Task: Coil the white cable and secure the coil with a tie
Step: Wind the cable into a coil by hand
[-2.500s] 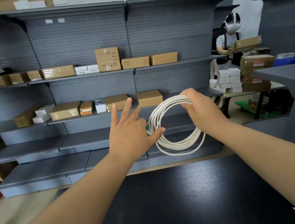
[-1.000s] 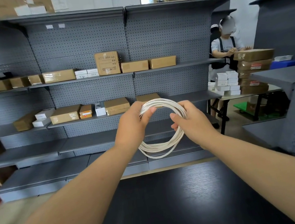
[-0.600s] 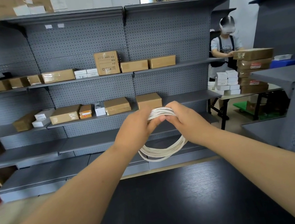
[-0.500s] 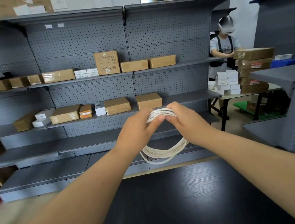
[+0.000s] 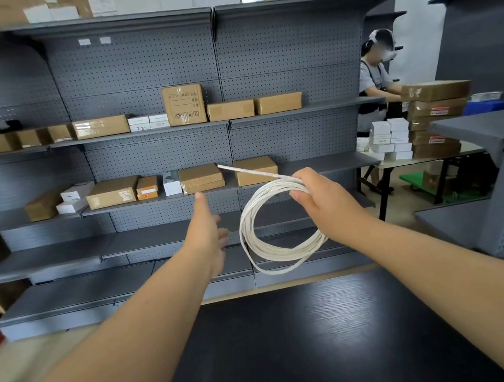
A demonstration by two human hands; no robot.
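Two bare forearms reach over the dark counter (image 5: 299,352), elbows cut off by the lower edge. The left hand (image 5: 206,234), motion-blurred, is spread with straight fingers and holds nothing, just beside the coil's nine o'clock side. The right hand (image 5: 326,199) has its grip curled round the white cable (image 5: 285,255) at the coil's one o'clock, hiding the strands there; the coil hangs in the air beyond the counter's far edge. A thin white strip (image 5: 251,171) juts toward ten o'clock: tie or cable end, I cannot tell. Beyond, grey shelves (image 5: 141,238) carry cardboard boxes (image 5: 200,178). At two o'clock a person (image 5: 374,79) stands partly behind stacked parcels (image 5: 435,90).
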